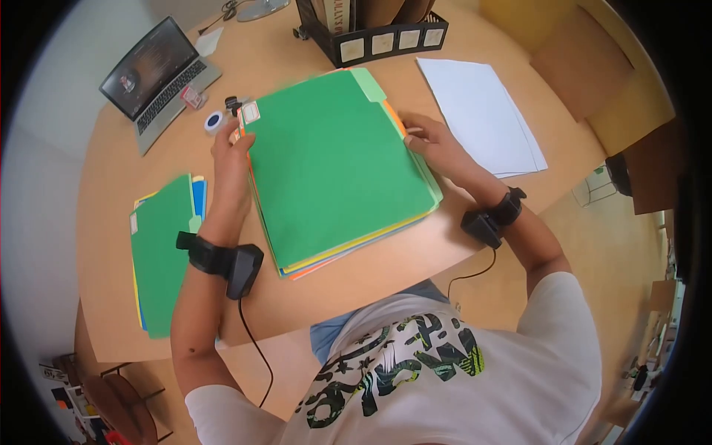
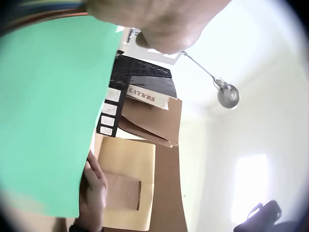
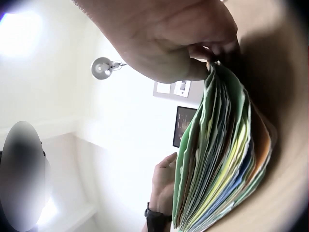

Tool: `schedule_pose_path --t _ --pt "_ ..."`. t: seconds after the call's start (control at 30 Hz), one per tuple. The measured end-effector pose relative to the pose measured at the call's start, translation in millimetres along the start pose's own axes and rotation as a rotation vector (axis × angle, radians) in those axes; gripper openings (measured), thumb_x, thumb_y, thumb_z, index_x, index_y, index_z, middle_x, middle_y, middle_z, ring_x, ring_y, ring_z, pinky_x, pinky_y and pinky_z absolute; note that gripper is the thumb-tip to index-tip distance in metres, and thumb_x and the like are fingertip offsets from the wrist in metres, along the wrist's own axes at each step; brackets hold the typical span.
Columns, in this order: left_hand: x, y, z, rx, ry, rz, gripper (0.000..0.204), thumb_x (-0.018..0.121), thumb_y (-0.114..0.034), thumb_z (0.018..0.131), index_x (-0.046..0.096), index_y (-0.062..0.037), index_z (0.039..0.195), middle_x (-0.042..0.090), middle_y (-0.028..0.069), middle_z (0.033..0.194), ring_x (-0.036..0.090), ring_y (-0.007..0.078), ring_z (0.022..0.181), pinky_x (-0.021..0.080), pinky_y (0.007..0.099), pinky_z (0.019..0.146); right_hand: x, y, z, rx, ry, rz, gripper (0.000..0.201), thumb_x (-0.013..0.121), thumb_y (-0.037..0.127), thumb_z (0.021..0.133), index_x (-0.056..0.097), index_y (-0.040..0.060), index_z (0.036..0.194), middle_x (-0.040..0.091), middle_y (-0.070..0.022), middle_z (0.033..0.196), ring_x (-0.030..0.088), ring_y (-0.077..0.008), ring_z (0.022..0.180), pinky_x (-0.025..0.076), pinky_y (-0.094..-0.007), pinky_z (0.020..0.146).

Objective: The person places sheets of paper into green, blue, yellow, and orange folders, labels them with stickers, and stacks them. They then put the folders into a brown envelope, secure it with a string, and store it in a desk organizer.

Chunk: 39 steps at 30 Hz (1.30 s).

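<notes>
A thick stack of file folders [image 1: 334, 178], green on top, is held between both hands at the middle of the table. My left hand [image 1: 231, 159] grips its left edge near a white label, thumb over the top cover. On the opposite edge, my right hand [image 1: 437, 148] pinches the folders near the upper corner, thumb on top and fingers curled at the side. The right wrist view shows many layers in the folders [image 3: 222, 150], green, yellow, blue and orange, fanned slightly apart. A second, smaller pile of folders [image 1: 163, 256] lies beside my left forearm.
White paper sheets [image 1: 482, 111] lie right of the stack. Behind it stands a black file organizer [image 1: 393, 44] with folders in it. An open laptop [image 1: 156, 78], a small box [image 1: 193, 97] and a white tape roll [image 1: 214, 122] are at the back left.
</notes>
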<state>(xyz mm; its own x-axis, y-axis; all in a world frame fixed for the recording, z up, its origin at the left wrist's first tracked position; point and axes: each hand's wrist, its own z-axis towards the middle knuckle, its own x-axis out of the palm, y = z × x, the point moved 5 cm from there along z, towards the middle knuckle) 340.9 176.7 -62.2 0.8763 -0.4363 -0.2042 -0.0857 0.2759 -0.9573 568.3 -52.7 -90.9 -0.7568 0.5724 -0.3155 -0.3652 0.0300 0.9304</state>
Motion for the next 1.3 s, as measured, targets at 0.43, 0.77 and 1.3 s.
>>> schedule_pose_path --t 0.43,0.77,1.3 --pt "54.3 25.9 95.9 0.405 0.232 0.495 0.041 0.059 -0.034 0.082 0.063 -0.0022 0.107 0.063 0.0167 0.104 0.057 0.0331 0.101 0.040 0.0422 0.094 9.0 34.4 83.5 0.155 0.243 0.262 0.044 0.047 0.010 0.090 0.043 -0.0079 0.130 0.052 -0.0184 0.126 0.053 -0.0234 0.114 0.039 -0.0313 0.100" --pt "56.9 24.9 75.8 0.553 0.202 0.684 0.058 0.066 -0.041 0.077 0.056 -0.0030 0.119 0.057 0.0175 0.115 0.053 0.0324 0.108 0.039 0.0412 0.095 7.3 38.8 99.3 0.250 0.458 0.056 0.042 0.051 0.014 0.093 0.044 -0.0120 0.126 0.052 -0.0202 0.125 0.054 -0.0230 0.113 0.045 -0.0306 0.095" --pt "55.7 16.7 67.8 0.575 0.122 0.451 0.058 0.067 -0.035 0.077 0.052 -0.0043 0.124 0.055 0.0162 0.118 0.049 0.0316 0.115 0.036 0.0414 0.099 32.6 19.3 140.5 0.570 0.458 0.118 0.022 0.051 0.021 0.092 0.059 0.0017 0.101 0.059 -0.0070 0.092 0.054 -0.0133 0.082 0.042 -0.0275 0.070"
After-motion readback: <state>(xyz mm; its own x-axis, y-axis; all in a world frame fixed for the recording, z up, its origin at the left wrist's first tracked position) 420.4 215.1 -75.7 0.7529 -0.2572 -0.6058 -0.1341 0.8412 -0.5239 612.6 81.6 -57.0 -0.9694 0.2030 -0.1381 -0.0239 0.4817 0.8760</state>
